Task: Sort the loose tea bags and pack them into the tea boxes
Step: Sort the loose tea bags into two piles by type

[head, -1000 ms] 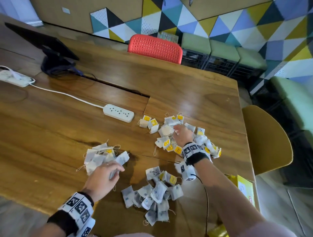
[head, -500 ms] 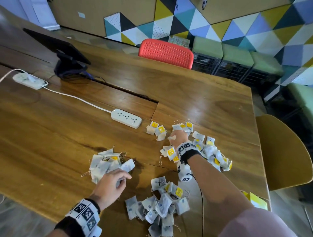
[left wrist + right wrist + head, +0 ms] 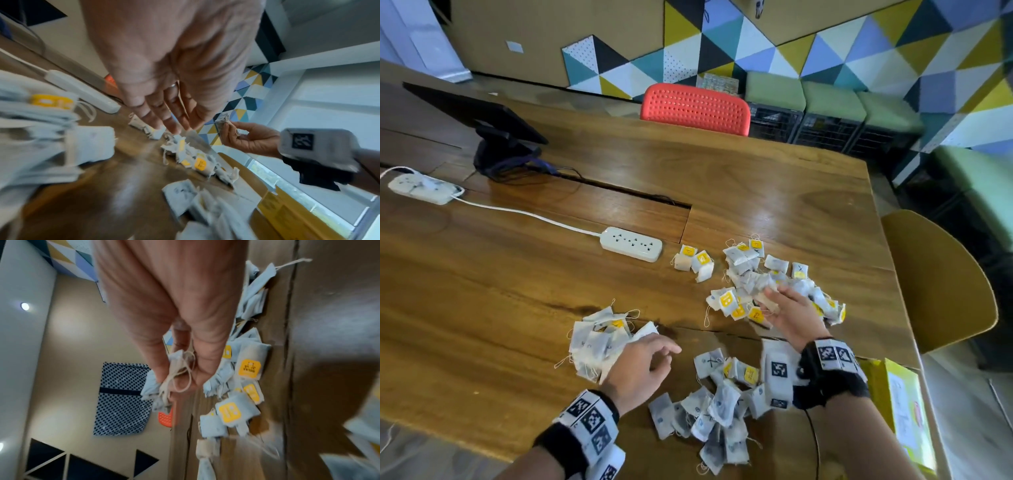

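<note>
Loose white tea bags lie in heaps on the wooden table (image 3: 482, 291): a left pile (image 3: 599, 339), a near pile (image 3: 715, 404), a far right pile (image 3: 763, 284) with several yellow tags, and a small pair (image 3: 693, 262) by the power strip. My right hand (image 3: 787, 315) is lifted over the right pile and pinches a tea bag (image 3: 162, 386) (image 3: 225, 124) with its string between thumb and fingers. My left hand (image 3: 640, 366) (image 3: 174, 120) hovers between the left and near piles, fingers straight, holding nothing. A yellow tea box (image 3: 900, 411) sits at the table's right edge.
A white power strip (image 3: 631, 243) and its cable lie across the table, with a second strip (image 3: 424, 188) at far left. A black tablet on a stand (image 3: 496, 137) is at the back left. A red chair (image 3: 695, 109) and a yellow chair (image 3: 941, 281) stand by the table.
My right hand has drawn back from the far side of the right pile and lifted with a tea bag pinched. My left hand has come off the left pile and moved right.
</note>
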